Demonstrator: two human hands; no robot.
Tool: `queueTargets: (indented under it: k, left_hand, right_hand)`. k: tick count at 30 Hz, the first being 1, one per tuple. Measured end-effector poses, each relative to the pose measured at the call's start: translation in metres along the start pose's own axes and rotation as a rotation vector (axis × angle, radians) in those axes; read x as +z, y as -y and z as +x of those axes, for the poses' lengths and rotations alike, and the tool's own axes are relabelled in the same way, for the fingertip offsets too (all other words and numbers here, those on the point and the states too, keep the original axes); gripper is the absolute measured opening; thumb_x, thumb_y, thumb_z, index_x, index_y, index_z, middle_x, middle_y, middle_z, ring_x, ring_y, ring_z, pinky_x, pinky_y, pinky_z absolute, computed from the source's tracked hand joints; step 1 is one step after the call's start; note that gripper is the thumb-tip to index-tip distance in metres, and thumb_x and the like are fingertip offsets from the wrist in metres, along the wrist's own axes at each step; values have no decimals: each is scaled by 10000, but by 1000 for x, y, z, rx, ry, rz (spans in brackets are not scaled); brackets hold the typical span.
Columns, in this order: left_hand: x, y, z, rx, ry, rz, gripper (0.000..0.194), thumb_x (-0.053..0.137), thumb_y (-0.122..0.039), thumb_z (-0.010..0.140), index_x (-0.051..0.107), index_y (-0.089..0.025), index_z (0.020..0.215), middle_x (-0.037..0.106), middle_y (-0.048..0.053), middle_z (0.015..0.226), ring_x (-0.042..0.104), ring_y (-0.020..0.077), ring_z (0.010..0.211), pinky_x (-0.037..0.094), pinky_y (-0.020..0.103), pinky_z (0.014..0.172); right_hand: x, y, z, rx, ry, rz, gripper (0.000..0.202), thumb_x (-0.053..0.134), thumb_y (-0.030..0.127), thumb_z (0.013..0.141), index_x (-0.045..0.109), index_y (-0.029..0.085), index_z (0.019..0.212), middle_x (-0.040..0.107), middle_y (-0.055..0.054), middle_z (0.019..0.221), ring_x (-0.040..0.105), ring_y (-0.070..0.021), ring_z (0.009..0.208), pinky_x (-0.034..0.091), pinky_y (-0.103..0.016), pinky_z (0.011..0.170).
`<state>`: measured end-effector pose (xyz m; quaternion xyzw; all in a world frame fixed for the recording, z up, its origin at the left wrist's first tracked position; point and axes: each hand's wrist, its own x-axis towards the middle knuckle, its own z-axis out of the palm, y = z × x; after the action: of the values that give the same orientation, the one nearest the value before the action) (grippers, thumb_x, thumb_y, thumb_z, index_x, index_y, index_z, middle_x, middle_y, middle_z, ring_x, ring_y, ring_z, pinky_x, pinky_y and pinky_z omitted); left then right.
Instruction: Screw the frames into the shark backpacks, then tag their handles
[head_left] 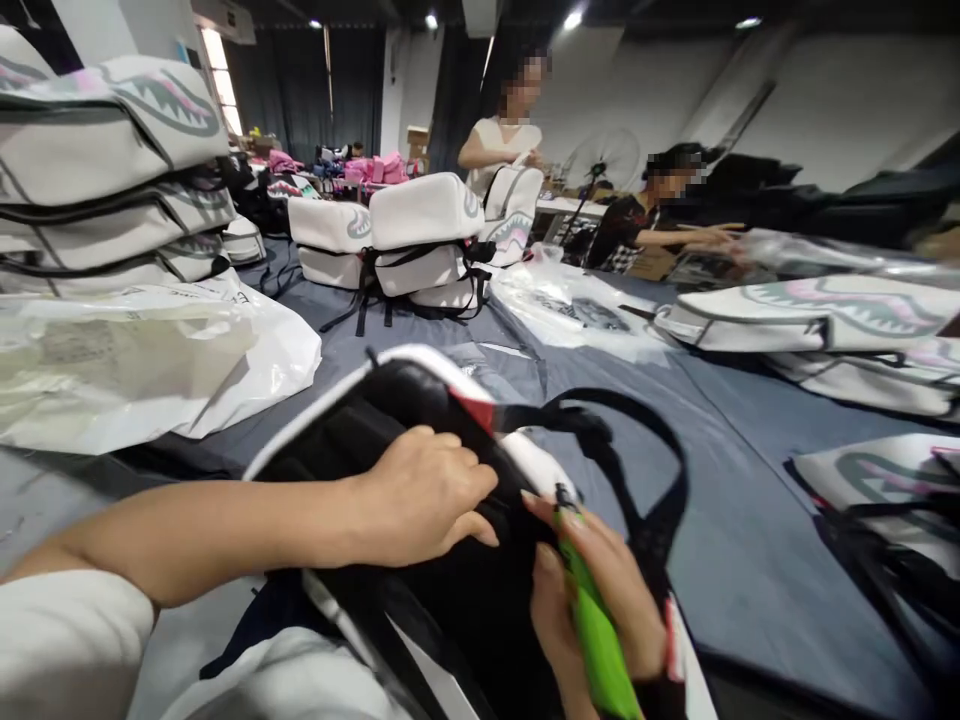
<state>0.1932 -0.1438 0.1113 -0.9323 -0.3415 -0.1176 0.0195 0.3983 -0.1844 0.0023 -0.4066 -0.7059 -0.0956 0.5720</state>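
A white backpack (349, 400) lies before me with its black padded side up. My left hand (427, 495) is closed on that black side, its fingers curled into the fabric. In my right hand (600, 580) is a bright green tool (596, 630) with a thin dark tip pointing away from me; its exact kind cannot be made out. The right fingertips are close to the backpack's edge. A black shoulder strap (675, 440) loops out to the right, and a red patch (472, 408) shows near the top edge.
Stacked white backpacks (82, 150) rise at the left above a plastic bag (157, 360). More backpacks (424, 215) stand across the dark-covered table (757, 530) and at the right (810, 315). Two people (510, 140) work beyond, near clear plastic (570, 300) and a fan (600, 165).
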Motion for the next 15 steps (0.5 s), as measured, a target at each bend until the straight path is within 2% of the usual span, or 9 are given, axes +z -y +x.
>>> queueTargets:
  k: [2,4,6,8,9,10,12,15]
  left_hand:
    - [28,14,-3,-42,127,-17,258,698,-441,868,666,-186,897,714,21,831,666,190,819,417,297,678]
    - [45,32,-3,-54,166,3,229,682,-393,886,675,-170,934,721,51,888,672,207,854,446,319,735]
    - [46,48,-3,-37,65,23,227,602,-370,941,668,-154,953,713,91,1016,658,228,970,455,361,839]
    - [36,60,1,-32,-110,48,198,583,-310,952,650,-159,1060,658,123,1232,589,253,1166,426,403,968]
    - [29,65,4,-53,-183,57,253,613,-267,930,620,-163,1161,600,138,1344,533,264,1253,406,418,1015]
    - [24,68,8,-89,-207,62,386,647,-230,903,562,-166,1274,533,155,1430,482,272,1316,393,428,1042]
    - [19,74,18,-153,-98,50,608,700,-236,863,447,-174,1411,508,165,1456,483,269,1321,414,414,1026]
    - [26,81,33,-144,110,41,627,746,-363,824,499,-195,1376,619,124,1311,580,271,1181,457,377,930]
  right_hand:
    - [11,-18,-11,-80,52,-25,365,647,116,868,650,236,1213,762,-69,1061,734,-242,986,624,-398,845]
    - [21,-32,-24,-56,138,-54,387,615,112,883,643,242,1248,723,-97,1193,707,-271,1085,618,-431,881]
    - [27,-37,-32,7,145,-59,430,612,121,885,613,244,1297,692,-114,1257,675,-294,1151,598,-483,926]
    - [33,-33,-29,29,74,-35,474,630,117,868,594,244,1323,713,-107,1195,689,-284,1103,596,-489,916]
    - [38,-28,-25,17,39,-16,482,634,109,860,596,244,1321,722,-102,1161,698,-274,1063,598,-482,900]
    - [44,-24,-18,-6,24,1,482,633,102,855,601,245,1314,724,-100,1146,700,-267,1038,598,-476,887]
    - [60,-16,-4,-54,38,19,471,630,96,849,612,245,1296,724,-101,1133,692,-266,1039,591,-475,882]
    - [86,-8,7,-59,2,-27,407,636,124,855,633,233,1247,717,-111,1111,680,-276,1060,581,-479,883]
